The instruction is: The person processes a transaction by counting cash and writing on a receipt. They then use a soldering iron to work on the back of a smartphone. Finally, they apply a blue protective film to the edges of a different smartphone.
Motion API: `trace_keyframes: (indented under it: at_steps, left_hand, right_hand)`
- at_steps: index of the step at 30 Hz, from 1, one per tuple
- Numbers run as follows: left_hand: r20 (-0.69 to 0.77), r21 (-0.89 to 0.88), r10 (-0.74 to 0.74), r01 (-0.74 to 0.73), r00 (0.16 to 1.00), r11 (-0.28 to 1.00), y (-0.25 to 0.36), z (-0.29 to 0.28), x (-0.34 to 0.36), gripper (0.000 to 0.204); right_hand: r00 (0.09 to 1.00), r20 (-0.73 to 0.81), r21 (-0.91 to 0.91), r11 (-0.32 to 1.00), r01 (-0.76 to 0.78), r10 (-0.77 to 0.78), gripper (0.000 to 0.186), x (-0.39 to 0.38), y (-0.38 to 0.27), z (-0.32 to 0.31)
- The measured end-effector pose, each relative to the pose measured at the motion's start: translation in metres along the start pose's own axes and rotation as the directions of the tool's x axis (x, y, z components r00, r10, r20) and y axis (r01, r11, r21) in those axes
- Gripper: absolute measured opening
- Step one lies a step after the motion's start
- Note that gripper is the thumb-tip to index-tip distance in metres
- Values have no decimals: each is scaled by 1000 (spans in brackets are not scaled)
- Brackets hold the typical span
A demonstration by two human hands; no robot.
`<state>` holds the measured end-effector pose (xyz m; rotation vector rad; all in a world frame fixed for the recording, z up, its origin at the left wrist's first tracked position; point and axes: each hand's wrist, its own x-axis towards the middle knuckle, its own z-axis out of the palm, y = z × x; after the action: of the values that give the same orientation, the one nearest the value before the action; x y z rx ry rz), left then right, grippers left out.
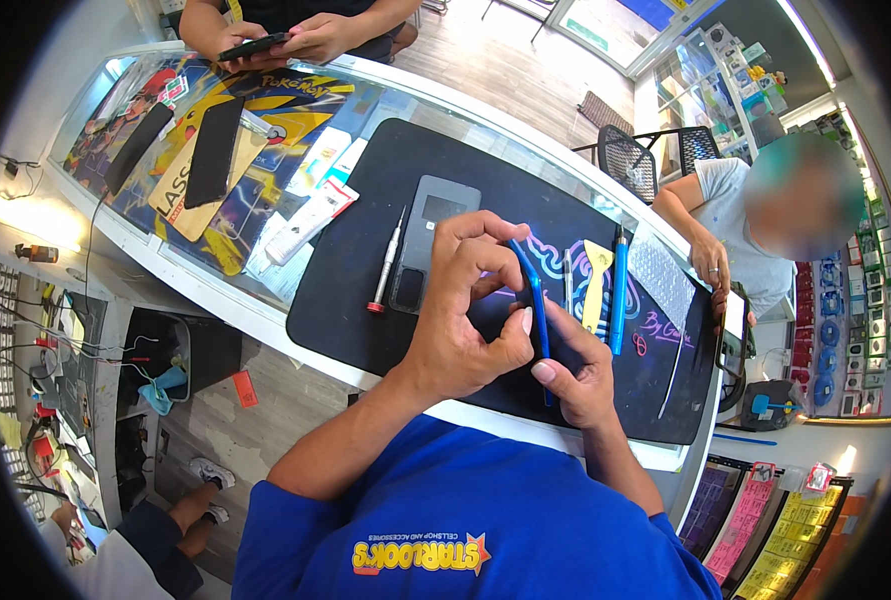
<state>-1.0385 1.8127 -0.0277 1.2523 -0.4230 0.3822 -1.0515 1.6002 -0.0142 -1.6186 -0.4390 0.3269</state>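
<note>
Both hands hold a thin blue phone-sized panel (537, 300), turned nearly edge-on and slightly bent, above a black work mat (350, 265). My left hand (465, 310) has its fingers curled, with a fingertip at the panel's upper end and the thumb near its middle. Around the lower part, my right hand (582, 370) closes with its thumb and fingers. Left of the hands, a grey phone part (450, 200) lies partly hidden beneath my left hand, beside a screwdriver (389, 262). To the right are a yellow flat tool (595, 285) and a blue pen-shaped tool (620, 295).
Bubble wrap (662, 272) and a thin metal rod (675, 375) lie on the mat's right side. Dark phone panels (215, 150) and packets (310, 218) rest on the glass counter (370, 90). One person holds a phone across the counter; another (755, 215) stands at its right end.
</note>
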Motion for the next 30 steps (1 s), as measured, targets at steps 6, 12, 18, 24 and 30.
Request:
trace_keyframes:
  at_steps: [6, 12, 18, 24, 30]
  left_hand:
    - [-29, 0, 0, 0, 1000, 1000, 1, 3, 0, 39]
    - [-78, -146, -7, -5, 997, 989, -2, 5, -2, 43]
    - [-92, -113, -35, 24, 995, 993, 11, 8, 2, 49]
    - [-63, -29, 4, -6, 998, 1000, 8, 9, 0, 46]
    - [-15, -22, 40, -41, 999, 999, 8, 6, 0, 43]
  right_hand:
    - [999, -38, 31, 999, 9, -8, 70, -2, 5, 4]
    - [998, -51, 26, 999, 41, -40, 68, -5, 5, 4]
    - [998, -60, 43, 998, 36, -34, 70, -4, 6, 5]
    - [997, -64, 40, 998, 52, -50, 69, -7, 12, 2]
    - [997, -44, 38, 997, 68, -66, 69, -7, 12, 0]
